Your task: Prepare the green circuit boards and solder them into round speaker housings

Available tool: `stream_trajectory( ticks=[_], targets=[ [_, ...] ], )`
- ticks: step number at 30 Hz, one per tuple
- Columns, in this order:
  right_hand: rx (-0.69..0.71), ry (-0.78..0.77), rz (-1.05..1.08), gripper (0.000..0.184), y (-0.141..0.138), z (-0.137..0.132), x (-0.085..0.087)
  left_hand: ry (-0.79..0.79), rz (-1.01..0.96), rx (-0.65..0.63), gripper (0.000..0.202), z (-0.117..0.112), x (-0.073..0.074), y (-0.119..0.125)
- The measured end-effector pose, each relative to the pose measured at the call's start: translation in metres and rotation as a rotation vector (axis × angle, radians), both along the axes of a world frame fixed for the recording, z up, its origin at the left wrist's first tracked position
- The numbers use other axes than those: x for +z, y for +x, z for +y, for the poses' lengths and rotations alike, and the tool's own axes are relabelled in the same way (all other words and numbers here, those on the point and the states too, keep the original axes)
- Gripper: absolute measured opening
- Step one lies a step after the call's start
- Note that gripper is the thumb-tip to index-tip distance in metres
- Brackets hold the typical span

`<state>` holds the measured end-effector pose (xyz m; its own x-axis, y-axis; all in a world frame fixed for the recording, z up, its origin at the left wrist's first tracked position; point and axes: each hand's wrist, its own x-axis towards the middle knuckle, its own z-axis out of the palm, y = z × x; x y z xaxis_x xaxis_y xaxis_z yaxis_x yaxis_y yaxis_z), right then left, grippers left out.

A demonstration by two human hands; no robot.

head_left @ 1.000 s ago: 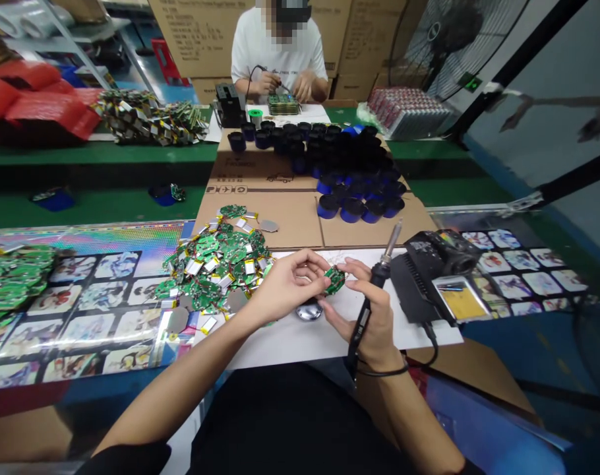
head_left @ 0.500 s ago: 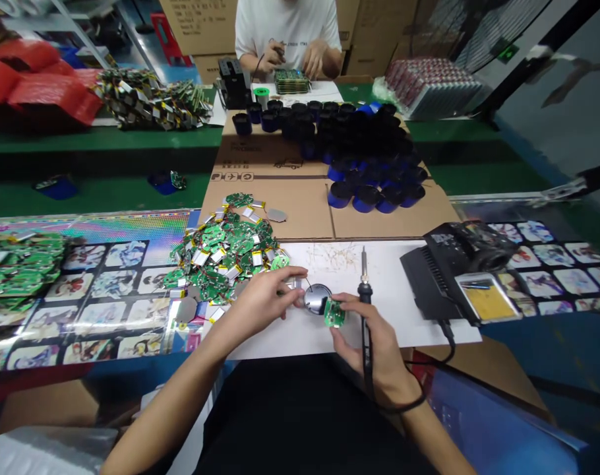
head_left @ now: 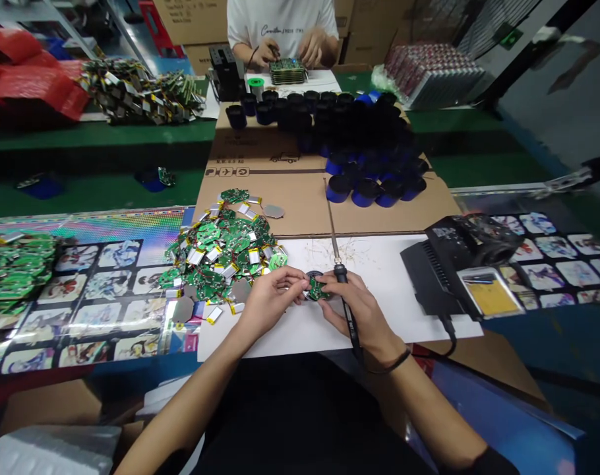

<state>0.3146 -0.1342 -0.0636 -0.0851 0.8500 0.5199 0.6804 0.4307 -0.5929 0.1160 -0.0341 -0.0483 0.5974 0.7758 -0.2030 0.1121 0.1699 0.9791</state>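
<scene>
Green round circuit board (head_left: 316,288) sits pinched between the fingertips of the person's left hand (head_left: 270,297), just above the middle of a white paper sheet (head_left: 393,310). The fingers hide much of the board, so its parts are hard to make out. The right hand (head_left: 352,307) closes around a black soldering iron (head_left: 350,323) in a pen grip, its thin metal tip pointing up and away from the board, toward the far edge of the sheet. That hand's fingers come very near the board's right edge, though I cannot tell whether they touch it. Under the board, a round dark-rimmed disc (head_left: 314,274) is mostly covered by the hands.

Left of the sheet lies a loose heap of green circuit boards wired to flat silver-and-yellow batteries (head_left: 221,260), with flat grey metal discs (head_left: 184,309) at its edge. Right of the sheet stands a black soldering station (head_left: 458,264). Beyond the sheet, blue-and-black cylinders (head_left: 364,191) crowd a brown cardboard sheet (head_left: 290,211). Farther off, a co-worker's hands (head_left: 265,54) work over a stack of green boards (head_left: 287,71).
</scene>
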Motion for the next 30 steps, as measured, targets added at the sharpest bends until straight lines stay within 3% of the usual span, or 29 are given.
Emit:
stream_trajectory(
  ticks=[3,13,18,21,25,30],
  targets=[
    [0.013,0.025,-0.031,0.043,0.000,-0.003,0.004,-0.020,0.002,0.050,0.035,-0.004,-0.001,0.003],
    [-0.046,-0.040,0.017,0.043,-0.014,-0.007,-0.002,0.185,0.098,-0.044,0.024,0.006,0.010,0.002],
    [-0.033,-0.019,-0.006,0.045,-0.012,-0.005,0.003,0.225,0.121,-0.073,0.022,0.005,0.011,0.002],
    [-0.057,-0.033,0.103,0.039,-0.010,-0.002,0.011,0.243,0.123,-0.091,0.023,0.004,0.010,0.002],
    [-0.192,-0.072,0.349,0.026,-0.014,0.006,0.018,0.305,0.140,-0.107,0.020,0.004,0.012,0.002],
    [-0.238,-0.109,0.437,0.025,-0.025,0.016,0.020,0.393,0.138,-0.121,0.017,0.003,0.011,0.002]
  ],
)
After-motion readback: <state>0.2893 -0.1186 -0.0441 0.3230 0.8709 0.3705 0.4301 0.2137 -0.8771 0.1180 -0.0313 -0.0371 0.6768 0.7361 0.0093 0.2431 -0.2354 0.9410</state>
